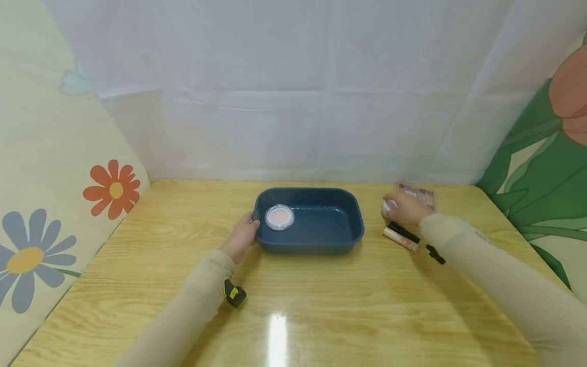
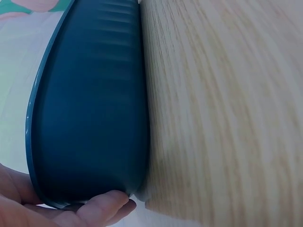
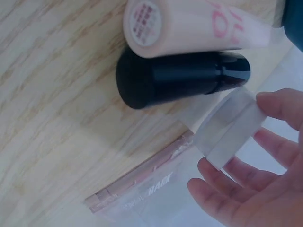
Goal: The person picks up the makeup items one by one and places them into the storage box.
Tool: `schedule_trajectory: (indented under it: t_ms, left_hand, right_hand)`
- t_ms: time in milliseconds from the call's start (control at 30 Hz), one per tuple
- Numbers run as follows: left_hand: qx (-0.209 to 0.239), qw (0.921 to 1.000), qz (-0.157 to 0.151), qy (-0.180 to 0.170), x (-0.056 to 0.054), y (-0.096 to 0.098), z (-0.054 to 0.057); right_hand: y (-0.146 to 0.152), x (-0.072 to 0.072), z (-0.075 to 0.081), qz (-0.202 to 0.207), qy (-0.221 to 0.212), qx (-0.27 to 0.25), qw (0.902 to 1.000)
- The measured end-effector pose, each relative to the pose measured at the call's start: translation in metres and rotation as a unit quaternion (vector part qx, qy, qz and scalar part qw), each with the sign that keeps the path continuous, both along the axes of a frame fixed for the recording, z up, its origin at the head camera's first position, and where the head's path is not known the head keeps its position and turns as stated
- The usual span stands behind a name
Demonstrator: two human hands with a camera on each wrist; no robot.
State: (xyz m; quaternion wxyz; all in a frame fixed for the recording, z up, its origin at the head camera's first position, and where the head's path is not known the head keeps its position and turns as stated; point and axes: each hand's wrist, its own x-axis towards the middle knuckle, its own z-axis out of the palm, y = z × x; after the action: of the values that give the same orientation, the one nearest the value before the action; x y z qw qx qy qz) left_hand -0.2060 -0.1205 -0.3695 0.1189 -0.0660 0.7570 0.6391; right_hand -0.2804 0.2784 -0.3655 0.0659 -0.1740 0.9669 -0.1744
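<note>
My left hand (image 1: 240,237) holds the left end of a dark blue rectangular basin (image 1: 312,248), thumb at the rim and fingers along the outer wall (image 2: 94,118). Inside the basin, toward its left side, lies a round compact (image 1: 279,217) with a clear rim and pale pink centre. On the right, my right hand (image 1: 407,208) pinches a small, round, whitish translucent jar (image 3: 230,130) between thumb and fingers. Just below that hand lie a black cosmetic tube (image 3: 184,78) and a pale pink tube (image 3: 189,26), side by side.
Behind the right hand, partly covered by it, lies a flat pinkish-brown makeup palette (image 1: 418,194) with lettering. The wooden table (image 1: 330,306) ends at a white cloth backdrop (image 1: 298,117). Flower-printed panels (image 1: 41,153) flank both sides.
</note>
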Motion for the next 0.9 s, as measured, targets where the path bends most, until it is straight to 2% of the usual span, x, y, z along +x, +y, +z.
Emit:
schedule_trajectory:
  t_ms: [233,900]
  left_hand:
    - [0.0,1.0,-0.001,-0.004,0.0,-0.001,-0.001]
    - [0.003,0.9999,0.001,-0.013,0.0,-0.001,0.0]
  right_hand:
    - [-0.004,0.007,0.011,0.005,0.013,0.005,0.9999]
    - [-0.01,0.027,0.021,0.006,0.021,0.0,0.9998]
